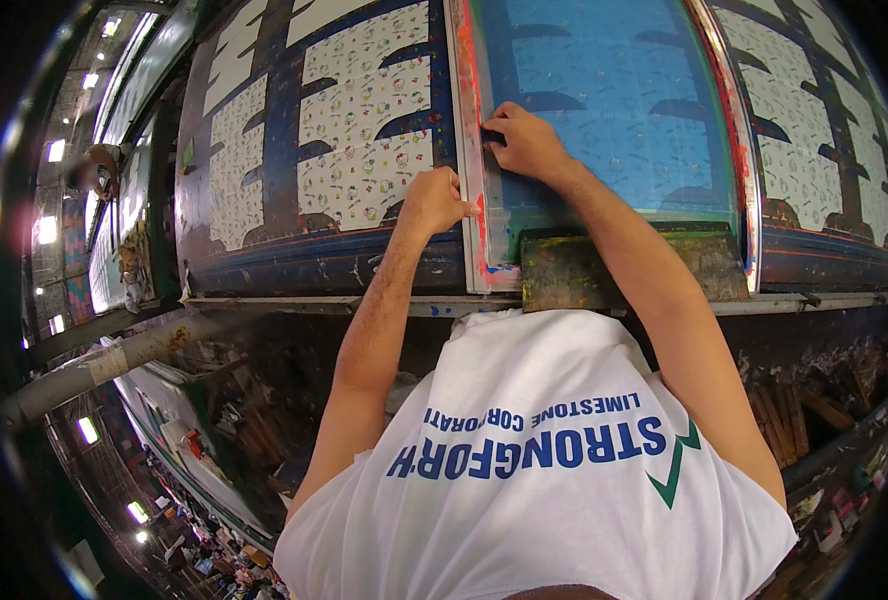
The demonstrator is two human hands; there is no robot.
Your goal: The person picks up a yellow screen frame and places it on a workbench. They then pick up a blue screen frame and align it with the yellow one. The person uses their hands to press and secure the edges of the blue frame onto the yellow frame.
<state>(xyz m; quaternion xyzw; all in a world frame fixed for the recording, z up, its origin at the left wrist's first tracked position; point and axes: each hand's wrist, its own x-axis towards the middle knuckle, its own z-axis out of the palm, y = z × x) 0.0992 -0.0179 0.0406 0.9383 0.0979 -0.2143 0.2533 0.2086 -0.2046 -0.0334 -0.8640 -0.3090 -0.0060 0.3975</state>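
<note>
A screen printing frame [473, 130] with blue mesh [604, 110] lies over the printing table in front of me. Red paint smears its pale rails. My left hand [436, 205] is closed at the left rail, its thumb reaching onto the rail; whatever lies in its fingers is hidden. Just inside that rail, over the mesh's edge, my right hand [530, 145] pinches with bent fingers. A small dark patch shows at its fingertips, too small to name. Below my right forearm, a wide paint-stained squeegee [574, 272] rests across the frame's near end.
White cut pieces with small coloured prints [369, 90] lie in rows on the dark table [284, 130], left and right of the frame. A metal rail [344, 305] runs along its near edge. Wooden pieces [779, 420] are stored underneath. Another person [109, 165] stands far left.
</note>
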